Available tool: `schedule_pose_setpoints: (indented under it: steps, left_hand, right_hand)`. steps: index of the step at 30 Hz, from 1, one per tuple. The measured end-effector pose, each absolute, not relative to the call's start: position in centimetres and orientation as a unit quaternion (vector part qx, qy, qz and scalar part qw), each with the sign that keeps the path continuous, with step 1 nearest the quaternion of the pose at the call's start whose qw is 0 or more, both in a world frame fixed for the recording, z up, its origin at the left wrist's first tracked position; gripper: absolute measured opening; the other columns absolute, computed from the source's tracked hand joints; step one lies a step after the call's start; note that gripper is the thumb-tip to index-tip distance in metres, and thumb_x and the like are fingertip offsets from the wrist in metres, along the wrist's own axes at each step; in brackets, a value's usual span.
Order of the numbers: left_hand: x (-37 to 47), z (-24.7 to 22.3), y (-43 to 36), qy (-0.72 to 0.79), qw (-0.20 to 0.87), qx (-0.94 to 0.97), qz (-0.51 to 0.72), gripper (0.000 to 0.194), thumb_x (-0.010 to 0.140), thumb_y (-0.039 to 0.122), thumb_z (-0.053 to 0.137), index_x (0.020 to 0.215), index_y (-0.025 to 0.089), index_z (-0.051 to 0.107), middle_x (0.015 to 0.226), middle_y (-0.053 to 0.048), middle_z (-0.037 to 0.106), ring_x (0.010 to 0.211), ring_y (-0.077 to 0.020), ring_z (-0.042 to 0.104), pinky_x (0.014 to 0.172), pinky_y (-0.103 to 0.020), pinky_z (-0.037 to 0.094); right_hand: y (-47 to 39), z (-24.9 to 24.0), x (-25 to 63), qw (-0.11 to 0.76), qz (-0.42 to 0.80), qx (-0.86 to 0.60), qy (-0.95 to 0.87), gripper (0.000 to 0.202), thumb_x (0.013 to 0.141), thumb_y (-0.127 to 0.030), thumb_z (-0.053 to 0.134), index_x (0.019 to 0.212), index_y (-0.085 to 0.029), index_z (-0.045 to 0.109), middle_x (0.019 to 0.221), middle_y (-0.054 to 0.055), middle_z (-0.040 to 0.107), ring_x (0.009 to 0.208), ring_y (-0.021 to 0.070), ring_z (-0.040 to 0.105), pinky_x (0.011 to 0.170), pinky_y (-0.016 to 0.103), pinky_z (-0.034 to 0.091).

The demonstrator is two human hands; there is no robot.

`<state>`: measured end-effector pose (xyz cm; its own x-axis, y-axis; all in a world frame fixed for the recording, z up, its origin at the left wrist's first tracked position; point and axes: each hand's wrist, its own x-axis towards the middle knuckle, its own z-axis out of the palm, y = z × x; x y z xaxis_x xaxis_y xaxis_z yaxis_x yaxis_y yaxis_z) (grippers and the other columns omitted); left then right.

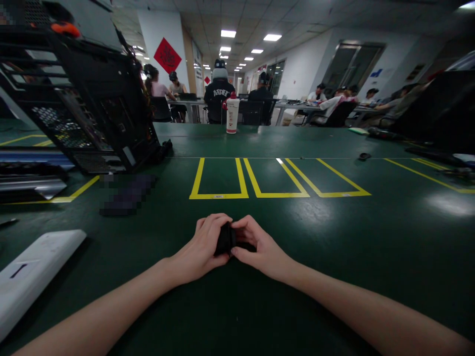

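A small black object [224, 240] is between my two hands, low over the green table [267, 306], in the middle of the head view. My left hand [204, 247] wraps round its left side, with fingers over the top and the thumb below. On the other side, my right hand [261, 247] holds its right edge between thumb and fingertips, the fingers curved. What the object is cannot be made out, since my fingers cover much of it.
Yellow tape outlines [218, 196] lie beyond my hands. An open black computer case [100, 109] stands at the left, above a white box [40, 267]. A white and red bottle [232, 116] stands at the far edge. Several people sit farther back.
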<state>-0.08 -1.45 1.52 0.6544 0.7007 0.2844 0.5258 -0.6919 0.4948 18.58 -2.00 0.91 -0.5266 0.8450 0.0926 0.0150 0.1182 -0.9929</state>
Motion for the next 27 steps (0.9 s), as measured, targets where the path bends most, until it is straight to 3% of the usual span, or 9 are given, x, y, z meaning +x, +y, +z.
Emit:
schedule_pose_setpoints:
  steps: [5,11,21,27]
  left_hand:
    - [0.0,1.5,-1.4,0.345,0.178,0.890,0.240,0.057,0.075,0.016,0.058,0.122,0.023,0.025,0.119,-0.011,0.042,0.114,-0.0281,0.040,0.092,-0.047,0.033]
    - [0.1,1.5,-1.4,0.343,0.187,0.891,0.234,0.056,0.076,0.015,0.057,0.121,0.023,0.025,0.119,-0.011,0.041,0.113,-0.0283,0.039,0.091,-0.048,0.033]
    - [0.0,1.4,-1.4,0.356,0.189,0.887,0.225,0.057,0.076,0.016,0.058,0.121,0.022,0.024,0.118,-0.010,0.040,0.112,-0.0262,0.038,0.093,-0.045,0.032]
    - [0.0,1.4,-1.4,0.358,0.187,0.885,0.232,0.054,0.077,0.019,0.059,0.120,0.022,0.026,0.119,-0.010,0.040,0.112,-0.0267,0.038,0.093,-0.045,0.033]
  right_hand:
    - [-1.9,0.7,18.4,0.371,0.593,-0.346,-0.625,0.018,0.079,-0.024,0.056,0.094,-0.023,0.046,0.094,0.001,0.054,0.092,0.0165,0.057,0.077,0.034,0.050]
    - [-1.9,0.6,18.3,0.364,0.548,-0.375,-0.653,0.031,0.079,-0.023,0.055,0.109,-0.022,0.045,0.108,0.005,0.052,0.102,0.0180,0.052,0.088,0.038,0.046]
    - [-1.9,0.6,18.9,0.408,0.489,-0.402,-0.658,0.029,0.075,-0.017,0.059,0.101,-0.021,0.049,0.106,0.004,0.050,0.103,0.0166,0.051,0.093,0.037,0.044]
    - [-1.1,0.6,19.3,0.394,0.569,-0.414,-0.592,0.033,0.072,-0.024,0.065,0.100,-0.019,0.049,0.104,0.004,0.056,0.100,0.0183,0.056,0.090,0.040,0.045]
